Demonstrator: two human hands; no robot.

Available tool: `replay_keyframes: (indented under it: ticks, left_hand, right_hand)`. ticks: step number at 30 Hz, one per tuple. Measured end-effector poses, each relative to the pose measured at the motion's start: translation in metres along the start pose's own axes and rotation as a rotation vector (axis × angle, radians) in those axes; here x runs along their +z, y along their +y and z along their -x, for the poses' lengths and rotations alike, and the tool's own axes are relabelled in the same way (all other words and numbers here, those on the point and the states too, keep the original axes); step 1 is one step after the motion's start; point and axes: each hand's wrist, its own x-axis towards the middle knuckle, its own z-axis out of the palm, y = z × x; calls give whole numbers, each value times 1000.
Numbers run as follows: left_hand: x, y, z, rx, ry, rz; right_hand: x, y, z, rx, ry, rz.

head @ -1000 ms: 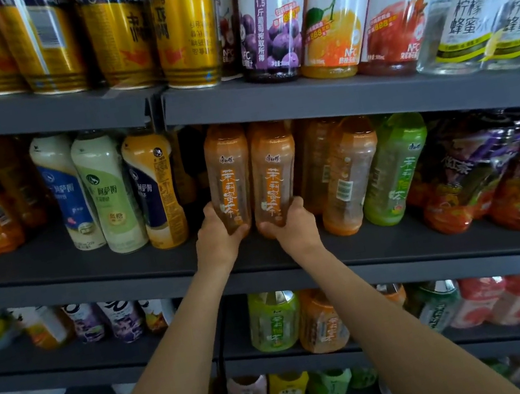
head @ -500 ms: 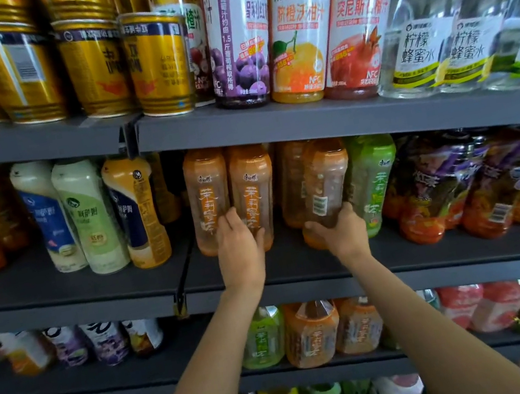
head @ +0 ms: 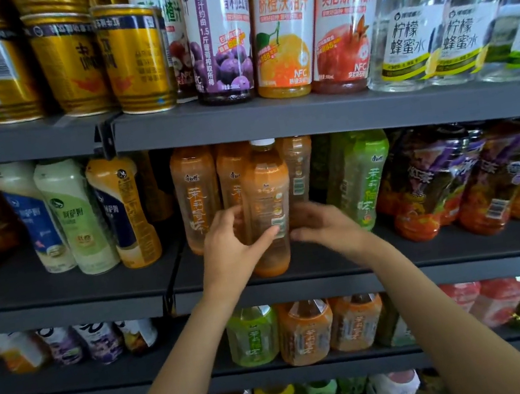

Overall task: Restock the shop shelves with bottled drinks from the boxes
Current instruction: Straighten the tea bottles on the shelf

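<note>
A: Start at the left end of the middle shelf (head: 61, 298). What stands there?

B: Three tall milk-tea bottles (head: 77, 215) in a row, blue, pale green and orange labels, set back from the front edge. Dim orange bottles stand further left.

A: And past the divider?

B: Orange tea bottles (head: 198, 200) in a group at the left end of that shelf section. One orange bottle (head: 266, 209) stands in front of them, close to the front edge, upright, barcode side facing out.

A: The hands?

B: The left hand (head: 230, 254) grips that front bottle low on its left side, thumb across the label near the barcode, fingers curled behind. The right hand (head: 322, 224) is just beside the bottle's right side, fingers loosely extended toward it; I cannot tell whether they actually touch it.

A: Further right?

B: A green tea bottle (head: 364, 178), then dark purple-labelled bottles (head: 430, 187) leaning toward the right end.

A: Above?

B: Gold cans (head: 133, 59) on the left of the top shelf, juice bottles (head: 282, 26) in the middle, clear lemon-honey water bottles (head: 410, 31) at the right.
</note>
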Motion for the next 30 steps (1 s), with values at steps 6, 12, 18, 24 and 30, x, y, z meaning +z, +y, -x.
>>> replay_keyframes:
  ticks: [6, 12, 18, 24, 30]
  left_hand:
    - [-9, -3, -4, -3, -77, 53]
    - [-19, -6, -8, -69, -195, 220]
    - [-17, -8, -7, -39, -204, 228]
    - [-16, -7, -5, -46, -200, 237]
    - [-17, -4, -6, -68, -212, 233]
  right_hand:
    - [5, 7, -58, 150, 587, 61]
    - [13, 12, -81, 243, 666, 188]
    - [24, 26, -53, 177, 635, 251]
    - [17, 33, -47, 184, 559, 151]
    - [34, 24, -59, 324, 614, 354]
